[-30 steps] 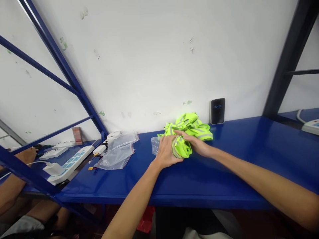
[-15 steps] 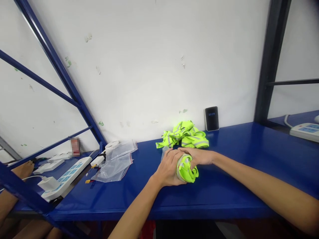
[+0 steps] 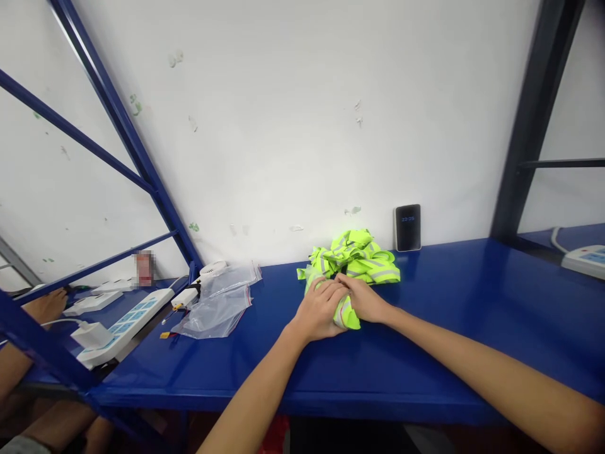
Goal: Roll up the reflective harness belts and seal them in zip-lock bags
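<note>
A small rolled bundle of neon yellow reflective cloth (image 3: 346, 314) lies on the blue shelf (image 3: 425, 353) between both my hands. My left hand (image 3: 319, 309) curls over its left side and my right hand (image 3: 363, 300) presses on its right side, fingers closed around it. A clear plastic bag (image 3: 309, 275) peeks out behind my left hand. Just behind the bundle lies a loose pile of the same neon reflective cloth (image 3: 357, 255) against the white wall.
Several clear zip bags (image 3: 222, 302) lie to the left, with a small white fan (image 3: 212, 270) behind them. A dark clock device (image 3: 408, 227) leans on the wall. White power strips (image 3: 123, 318) lie far left, another power strip (image 3: 583, 260) far right. Another person's hand (image 3: 45, 306) rests at the left.
Both hands moved the rolled bundle back toward the loose pile and now cover more of it; half a second ago it sat nearer the shelf's front.
</note>
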{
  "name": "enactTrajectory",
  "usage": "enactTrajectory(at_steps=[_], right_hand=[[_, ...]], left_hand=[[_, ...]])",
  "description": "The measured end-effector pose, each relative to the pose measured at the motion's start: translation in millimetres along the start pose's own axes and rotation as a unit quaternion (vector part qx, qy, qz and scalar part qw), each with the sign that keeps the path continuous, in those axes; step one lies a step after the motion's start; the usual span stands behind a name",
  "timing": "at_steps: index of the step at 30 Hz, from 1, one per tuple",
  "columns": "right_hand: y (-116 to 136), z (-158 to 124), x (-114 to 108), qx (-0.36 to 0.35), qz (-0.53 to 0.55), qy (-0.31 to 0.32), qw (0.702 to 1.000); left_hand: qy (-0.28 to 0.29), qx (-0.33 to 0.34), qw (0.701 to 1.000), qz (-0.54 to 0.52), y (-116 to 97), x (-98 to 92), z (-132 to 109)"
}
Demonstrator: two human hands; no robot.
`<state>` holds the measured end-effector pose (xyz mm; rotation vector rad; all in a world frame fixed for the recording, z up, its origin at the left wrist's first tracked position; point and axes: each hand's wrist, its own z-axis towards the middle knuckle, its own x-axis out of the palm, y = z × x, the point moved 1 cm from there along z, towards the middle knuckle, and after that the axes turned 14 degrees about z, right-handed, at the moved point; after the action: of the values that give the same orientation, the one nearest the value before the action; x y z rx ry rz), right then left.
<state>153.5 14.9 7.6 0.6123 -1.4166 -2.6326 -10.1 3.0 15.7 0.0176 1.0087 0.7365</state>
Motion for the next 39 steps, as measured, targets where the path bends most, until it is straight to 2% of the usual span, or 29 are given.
enactTrajectory(at_steps=[3, 6, 8, 10, 12, 14, 17, 21, 24, 26, 28, 30, 32, 35, 39], right_hand=[[-1, 1, -15, 0.077, 0.081, 0.049, 0.992], [5, -4, -28, 0.173, 0.229, 0.123, 0.950], [9, -7, -31, 0.191, 0.289, 0.163, 0.924], [12, -7, -27, 0.165, 0.259, 0.173, 0.936], [9, -4, -19, 0.117, 0.169, 0.127, 0.970], [5, 0, -11, 0.071, 0.091, 0.059, 0.992], [-2, 3, 0, 0.020, 0.039, -0.008, 0.999], [-1, 2, 4, -0.008, -0.064, -0.084, 0.994], [5, 4, -3, 0.012, -0.063, -0.060, 0.996], [8, 4, -12, 0.068, 0.031, 0.005, 0.997], [9, 3, -21, 0.142, 0.149, 0.079, 0.975], [8, 1, -25, 0.181, 0.208, 0.109, 0.955], [5, 0, -21, 0.158, 0.171, 0.085, 0.969], [-1, 1, -7, 0.068, 0.037, 0.002, 0.997], [-4, 4, 5, -0.002, -0.082, -0.089, 0.993]], left_hand=[[0.000, -0.018, 1.000, -0.012, 7, -1.5, 1], [-0.011, -0.034, 0.999, -0.022, 13, -5.1, -2], [-0.021, -0.044, 0.998, -0.028, 16, -7.0, -5], [-0.031, -0.049, 0.998, -0.026, 17, -7.3, -8], [-0.029, -0.046, 0.998, -0.018, 14, -5.5, -8], [-0.021, -0.040, 0.999, -0.007, 9, -2.5, -4], [-0.006, -0.034, 0.999, 0.012, -1, 1.9, 4], [0.015, -0.039, 0.999, 0.030, -7, 5.2, 12], [0.014, -0.035, 0.999, 0.020, -1, 4.3, 10], [-0.002, -0.040, 0.999, 0.011, 5, 1.8, 6], [-0.028, -0.061, 0.998, 0.005, 12, -1.9, 0], [-0.044, -0.077, 0.996, 0.003, 15, -5.3, -4], [-0.043, -0.071, 0.997, 0.003, 13, -6.4, -5], [-0.027, -0.046, 0.998, 0.018, 5, -2.3, -2], [-0.022, -0.066, 0.997, 0.043, -2, 8.8, 6]])
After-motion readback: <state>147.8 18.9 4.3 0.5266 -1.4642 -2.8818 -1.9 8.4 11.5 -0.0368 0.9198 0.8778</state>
